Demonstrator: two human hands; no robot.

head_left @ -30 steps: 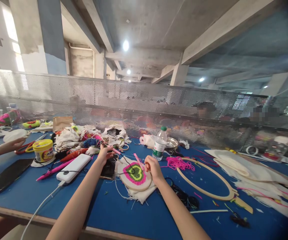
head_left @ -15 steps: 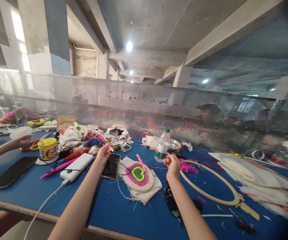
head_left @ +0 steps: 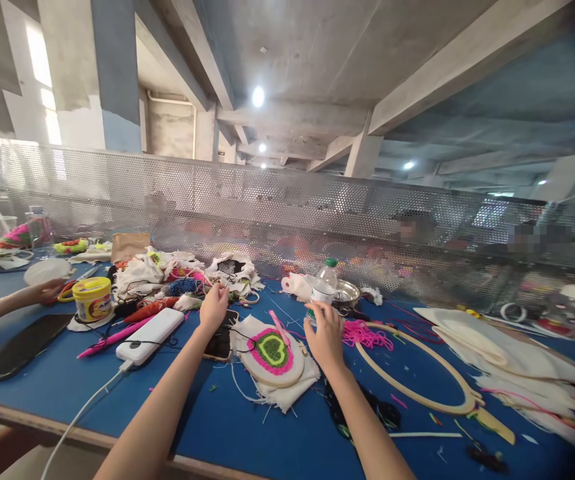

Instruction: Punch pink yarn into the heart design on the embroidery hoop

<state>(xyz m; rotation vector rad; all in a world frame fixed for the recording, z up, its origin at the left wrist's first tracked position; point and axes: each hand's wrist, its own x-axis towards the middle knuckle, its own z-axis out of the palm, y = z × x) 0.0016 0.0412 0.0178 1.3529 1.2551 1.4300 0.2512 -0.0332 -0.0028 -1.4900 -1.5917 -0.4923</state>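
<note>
My left hand (head_left: pixel 214 308) is raised over a black phone (head_left: pixel 218 340), its fingertips pinched together. Something small and pale shows at the fingertips, too small to name. My right hand (head_left: pixel 326 333) has its fingers apart and holds nothing, just in front of a water bottle (head_left: pixel 324 280) with a green cap, partly covering it. Between both hands lies a small embroidery hoop (head_left: pixel 294 370) with white cloth, worked in pink and green tufted yarn in a heart shape (head_left: pixel 272 350). A pink pen-like tool (head_left: pixel 280 327) rests on it.
Right of my hand are pink yarn (head_left: pixel 367 335), a large wooden hoop (head_left: pixel 412 393) and folded white cloth (head_left: pixel 482 340). Leftward lie a white power bank (head_left: pixel 150 337), a yellow tub (head_left: pixel 92 300) and heaped yarn and cloth (head_left: pixel 142 273). Another person's hand (head_left: pixel 50 291) reaches in at far left.
My right hand has moved left and its fingers have spread from a closed pose. My left hand has risen slightly to the right. The other person's hand has moved slightly nearer the tub.
</note>
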